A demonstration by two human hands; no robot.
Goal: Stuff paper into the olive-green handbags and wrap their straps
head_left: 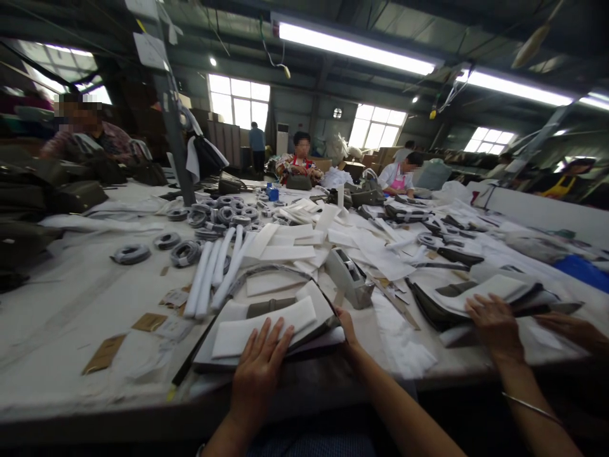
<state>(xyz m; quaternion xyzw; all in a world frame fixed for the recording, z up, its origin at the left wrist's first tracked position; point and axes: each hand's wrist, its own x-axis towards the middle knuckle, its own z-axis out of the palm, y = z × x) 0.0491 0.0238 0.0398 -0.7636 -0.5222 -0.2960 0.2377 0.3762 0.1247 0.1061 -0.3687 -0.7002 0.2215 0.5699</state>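
In front of me a dark handbag (271, 308) lies flat near the table's front edge, its plastic-wrapped handle (273, 269) arching away from me. White foam sheets (280, 325) cover most of its upper face. My left hand (261, 355) rests on the foam with the fingers stretched out and flat. At the bag's right end, my right hand (349, 329) grips the side edge; some of its fingers are hidden behind the bag. Beyond that hand stands a grey tape dispenser (349, 277).
At right, a co-worker's hand (495, 320) presses foam on another dark bag (445, 304). White foam rolls (216, 270), coiled wrapped straps (185, 253), loose foam sheets (285, 244) and brown packets (104, 353) lie about. Several people sit across the table; a post (178, 139) rises at left.
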